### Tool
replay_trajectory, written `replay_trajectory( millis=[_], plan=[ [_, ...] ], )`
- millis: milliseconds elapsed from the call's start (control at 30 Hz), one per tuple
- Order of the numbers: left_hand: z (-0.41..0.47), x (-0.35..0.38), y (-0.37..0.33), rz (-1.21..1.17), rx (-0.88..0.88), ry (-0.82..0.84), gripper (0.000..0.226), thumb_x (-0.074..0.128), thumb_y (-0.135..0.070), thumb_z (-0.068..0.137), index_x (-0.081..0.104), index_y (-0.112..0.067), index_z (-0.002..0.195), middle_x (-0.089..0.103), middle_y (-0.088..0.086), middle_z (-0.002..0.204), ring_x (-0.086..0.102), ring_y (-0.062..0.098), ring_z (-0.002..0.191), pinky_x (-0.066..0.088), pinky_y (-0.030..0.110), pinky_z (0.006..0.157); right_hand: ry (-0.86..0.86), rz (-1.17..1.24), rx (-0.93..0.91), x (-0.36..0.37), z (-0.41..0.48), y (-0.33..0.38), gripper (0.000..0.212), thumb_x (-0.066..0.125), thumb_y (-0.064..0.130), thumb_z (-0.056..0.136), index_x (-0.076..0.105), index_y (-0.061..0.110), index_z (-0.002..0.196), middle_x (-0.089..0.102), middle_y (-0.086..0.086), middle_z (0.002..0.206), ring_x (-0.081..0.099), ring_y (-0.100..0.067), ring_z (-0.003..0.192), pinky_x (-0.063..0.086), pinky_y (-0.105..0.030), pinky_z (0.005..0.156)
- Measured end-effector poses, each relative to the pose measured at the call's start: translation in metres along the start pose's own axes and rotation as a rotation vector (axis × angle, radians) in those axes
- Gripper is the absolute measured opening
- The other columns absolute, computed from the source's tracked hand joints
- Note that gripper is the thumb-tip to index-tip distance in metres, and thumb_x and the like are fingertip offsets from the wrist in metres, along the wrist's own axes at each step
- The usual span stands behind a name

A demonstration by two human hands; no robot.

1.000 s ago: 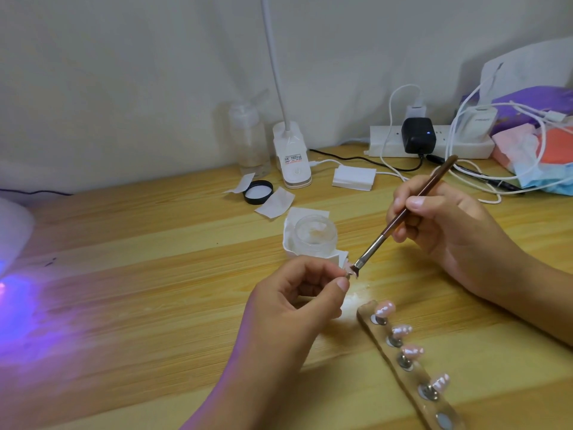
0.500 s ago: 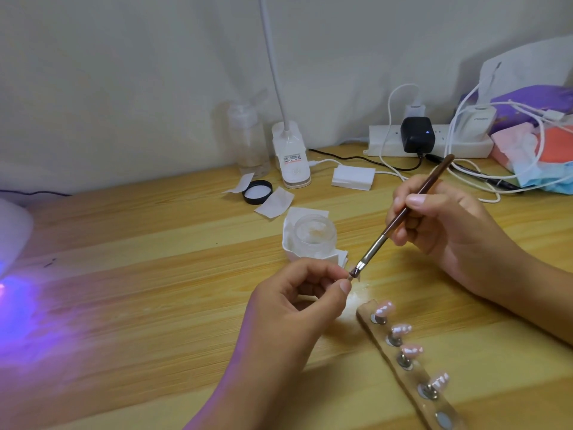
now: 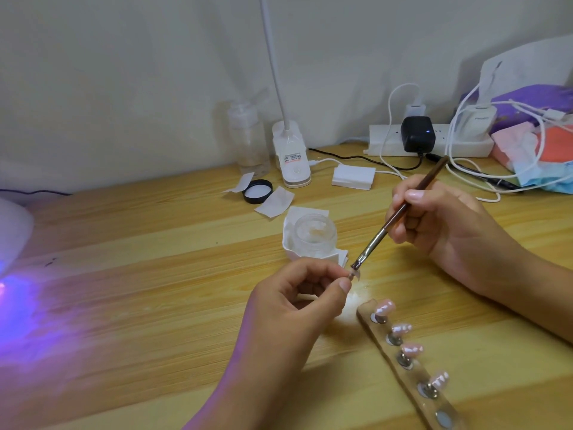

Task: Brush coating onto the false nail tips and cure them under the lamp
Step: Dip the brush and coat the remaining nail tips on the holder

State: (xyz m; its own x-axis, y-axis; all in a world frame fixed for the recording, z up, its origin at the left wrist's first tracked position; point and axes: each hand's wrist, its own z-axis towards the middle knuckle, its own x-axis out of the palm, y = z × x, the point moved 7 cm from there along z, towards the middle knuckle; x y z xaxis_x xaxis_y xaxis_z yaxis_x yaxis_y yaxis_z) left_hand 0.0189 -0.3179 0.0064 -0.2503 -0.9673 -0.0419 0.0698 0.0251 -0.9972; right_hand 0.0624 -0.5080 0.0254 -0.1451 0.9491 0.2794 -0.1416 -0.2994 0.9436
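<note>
Pinching a small pale false nail tip (image 3: 357, 275) between thumb and forefinger, the left hand (image 3: 294, 305) hangs just above the light wooden bench (image 3: 155, 290), its remaining fingers (image 3: 313, 282) curled in toward the palm. The right hand (image 3: 440, 225) holds a thin brown-handled brush with a metal ferrule (image 3: 400, 218) the way one holds a pen, thumb and forefinger pressed against the shaft. The bristle end touches the tip right at the left thumb and forefinger. Just behind those left fingers stands a squat clear glass jar (image 3: 314, 235) of pale gel, set on a folded white paper. Close to the right of the left thumb, and nearer to the person, lies a long tan wooden strip (image 3: 415, 375) studded with round metal discs. Four pearly pink nail tips (image 3: 384, 306) stand on it in a row, and the nearest disc is bare. Well off to the left of both hands, at the very edge of sight, sits a white domed curing lamp (image 3: 12, 231), spilling purple light across the bench. Beyond the jar a round black lid (image 3: 257, 191) lies inside-up.
</note>
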Motion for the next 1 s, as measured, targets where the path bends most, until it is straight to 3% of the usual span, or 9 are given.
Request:
replay_trajectory(
  millis=[133,300,533,700,800,1000],
  plan=[
    [0.000,-0.001,0.001,-0.026,-0.008,-0.010,0.008,0.071,-0.029,0.074,0.076,-0.030,0.079,0.069,-0.007,0.072,0.059,0.001,0.061,0.046,0.011,0.061,-0.022,-0.069,0.027,0.001,-0.002,-0.002,0.007,0.060,0.016,0.085,0.059,0.009,0.082,0.061,-0.003,0.064,0.061,-0.013,0.058,0.052,-0.020,0.057],
    [-0.001,-0.002,-0.001,-0.075,-0.011,-0.015,0.008,0.071,-0.028,0.075,0.077,-0.028,0.081,0.073,-0.005,0.078,0.063,0.003,0.062,0.048,0.011,0.061,-0.116,-0.056,-0.007,-0.009,0.000,-0.001,0.014,0.053,0.011,0.092,0.061,0.012,0.081,0.062,-0.002,0.068,0.060,-0.013,0.061,0.052,-0.020,0.058],
    [-0.001,-0.001,-0.001,-0.118,-0.020,-0.008,0.007,0.071,-0.026,0.075,0.076,-0.026,0.080,0.073,0.000,0.074,0.065,0.006,0.066,0.050,0.014,0.063,0.042,0.003,-0.031,0.003,-0.001,0.002,0.021,0.049,0.014,0.084,0.069,0.017,0.077,0.064,-0.006,0.071,0.064,-0.017,0.064,0.054,-0.023,0.061],
    [0.000,-0.002,0.002,-0.109,-0.022,-0.001,0.005,0.071,-0.027,0.077,0.075,-0.025,0.080,0.073,0.000,0.074,0.066,0.007,0.067,0.051,0.016,0.065,-0.038,-0.052,-0.026,-0.003,-0.001,0.000,0.012,0.051,0.016,0.083,0.061,0.010,0.084,0.064,-0.004,0.072,0.065,-0.015,0.065,0.054,-0.022,0.062],
    [0.000,-0.003,0.003,-0.116,-0.024,-0.003,0.005,0.071,-0.027,0.077,0.074,-0.024,0.080,0.074,0.001,0.076,0.068,0.008,0.069,0.053,0.018,0.067,-0.072,-0.036,-0.057,-0.007,0.000,0.002,0.014,0.051,0.016,0.083,0.064,0.014,0.080,0.064,-0.005,0.072,0.064,-0.015,0.065,0.054,-0.022,0.063],
    [0.001,-0.003,0.005,-0.123,-0.033,-0.013,0.006,0.071,-0.027,0.075,0.075,-0.024,0.079,0.075,0.002,0.076,0.069,0.008,0.068,0.052,0.017,0.065,0.048,0.011,-0.076,0.003,0.000,0.007,0.027,0.046,0.013,0.085,0.070,0.021,0.074,0.066,-0.004,0.072,0.065,-0.015,0.066,0.054,-0.022,0.064]
  ],
)
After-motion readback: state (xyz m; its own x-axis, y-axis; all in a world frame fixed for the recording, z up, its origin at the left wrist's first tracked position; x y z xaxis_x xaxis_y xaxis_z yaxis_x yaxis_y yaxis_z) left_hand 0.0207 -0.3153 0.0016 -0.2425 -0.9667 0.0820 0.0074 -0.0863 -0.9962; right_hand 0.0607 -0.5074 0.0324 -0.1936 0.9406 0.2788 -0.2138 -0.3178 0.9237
